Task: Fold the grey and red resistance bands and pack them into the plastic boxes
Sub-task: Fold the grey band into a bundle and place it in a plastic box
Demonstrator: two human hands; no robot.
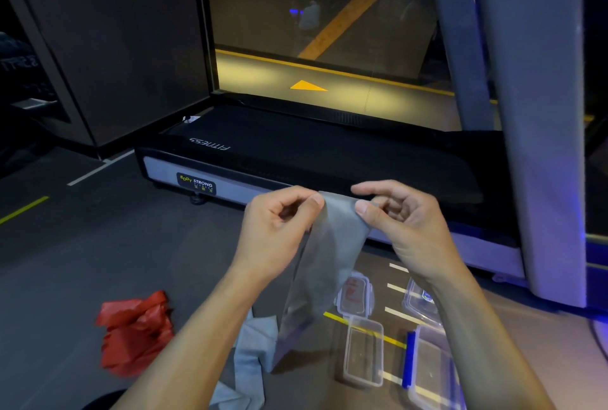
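A grey resistance band [332, 245] hangs in the air in front of me, its lower part trailing to the floor. My left hand [279, 228] pinches its top left corner between thumb and fingers. My right hand [404, 222] pinches the top right corner. A crumpled red resistance band [135, 330] lies on the floor at the lower left. On the floor to the right stand clear plastic boxes: a small open one [363, 352], a larger one with a blue clip [434, 370], and another [421, 304] partly hidden by my right forearm. A loose lid [355, 294] lies behind the small box.
A black treadmill deck [329, 152] runs across the floor right behind my hands, with its grey upright post [539, 113] at the right. A dark wall panel [115, 47] stands at the back left. Yellow and white lines mark the grey floor.
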